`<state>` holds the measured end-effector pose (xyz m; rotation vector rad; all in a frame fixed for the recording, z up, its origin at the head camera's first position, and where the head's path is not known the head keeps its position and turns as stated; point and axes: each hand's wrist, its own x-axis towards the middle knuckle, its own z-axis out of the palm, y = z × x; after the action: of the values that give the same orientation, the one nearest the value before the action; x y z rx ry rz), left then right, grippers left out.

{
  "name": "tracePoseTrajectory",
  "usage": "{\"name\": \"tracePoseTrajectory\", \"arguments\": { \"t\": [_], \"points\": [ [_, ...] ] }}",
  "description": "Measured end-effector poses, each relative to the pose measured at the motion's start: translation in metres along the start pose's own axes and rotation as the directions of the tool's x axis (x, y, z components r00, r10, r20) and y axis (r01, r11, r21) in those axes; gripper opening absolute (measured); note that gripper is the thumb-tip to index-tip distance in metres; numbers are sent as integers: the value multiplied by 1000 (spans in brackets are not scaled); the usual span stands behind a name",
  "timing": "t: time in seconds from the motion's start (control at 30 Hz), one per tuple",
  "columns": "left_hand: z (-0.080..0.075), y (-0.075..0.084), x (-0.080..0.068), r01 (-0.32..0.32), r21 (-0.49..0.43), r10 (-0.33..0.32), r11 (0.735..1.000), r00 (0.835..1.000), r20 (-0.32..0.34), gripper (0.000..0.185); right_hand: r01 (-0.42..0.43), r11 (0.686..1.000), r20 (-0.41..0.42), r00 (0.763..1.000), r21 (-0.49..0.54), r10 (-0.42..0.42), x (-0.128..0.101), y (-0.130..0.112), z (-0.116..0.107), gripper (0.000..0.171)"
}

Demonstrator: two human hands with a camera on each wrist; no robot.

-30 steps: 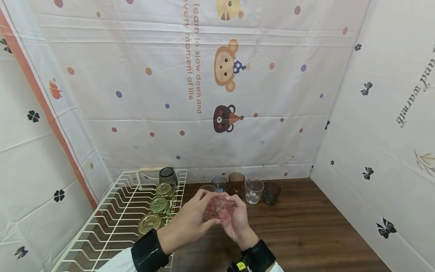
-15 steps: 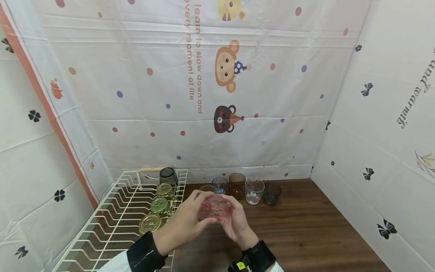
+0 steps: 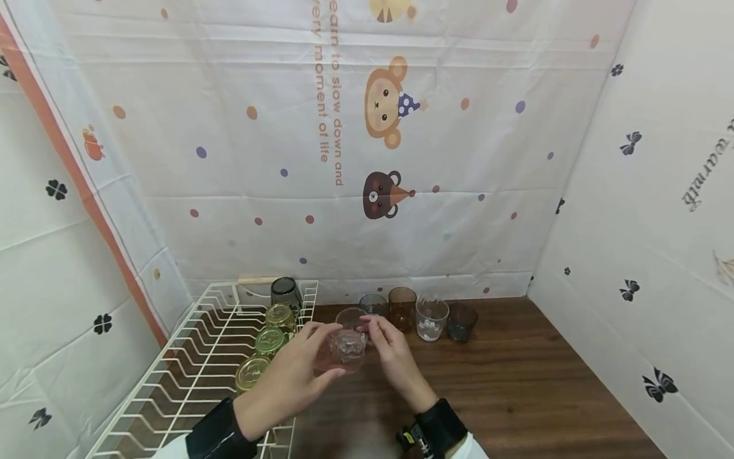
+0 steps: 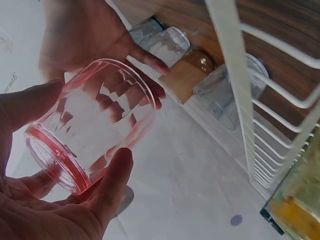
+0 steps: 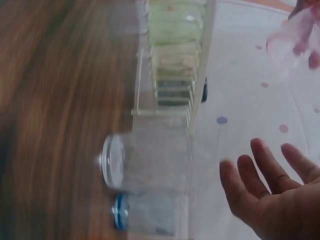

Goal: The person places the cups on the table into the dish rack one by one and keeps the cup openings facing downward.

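Note:
A pink ribbed glass (image 3: pixel 344 349) lies on its side in my left hand (image 3: pixel 318 357), gripped between thumb and fingers just right of the white wire rack (image 3: pixel 189 357). In the left wrist view the pink glass (image 4: pixel 95 120) shows its thick base toward the left hand (image 4: pixel 100 200). My right hand (image 3: pixel 384 335) is off the glass, just to its right, with fingers straight. The right wrist view shows the right hand (image 5: pixel 270 190) open and the pink glass (image 5: pixel 295 40) apart from it.
Three green glasses (image 3: pixel 269 341) and a dark glass (image 3: pixel 285 292) stand upside down in the rack. On the wooden table (image 3: pixel 504 395), by the back wall, stand a clear glass (image 3: pixel 351 317), a bluish one (image 3: pixel 373 303), an amber one (image 3: pixel 401 308), another clear one (image 3: pixel 431 319) and a dark grey one (image 3: pixel 461 322).
My right hand has let go of the pink glass and opened. The left hand now holds it alone and has moved it a little left, toward the rack.

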<state>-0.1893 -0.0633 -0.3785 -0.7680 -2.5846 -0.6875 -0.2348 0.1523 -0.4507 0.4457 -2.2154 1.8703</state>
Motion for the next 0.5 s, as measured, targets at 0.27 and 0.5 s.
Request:
{"name": "tracePoseTrajectory", "arguments": {
  "t": [0.27, 0.5],
  "points": [
    [-24, -14, -26, 83, 26, -81, 996, 994, -73, 74, 11, 940, -56, 998, -340, -32, 0, 3, -10, 42],
    [-53, -32, -49, 247, 38, -246, 968, 969, -32, 77, -44, 914, -59, 998, -404, 23, -1, 14, -19, 55]
  ]
}}
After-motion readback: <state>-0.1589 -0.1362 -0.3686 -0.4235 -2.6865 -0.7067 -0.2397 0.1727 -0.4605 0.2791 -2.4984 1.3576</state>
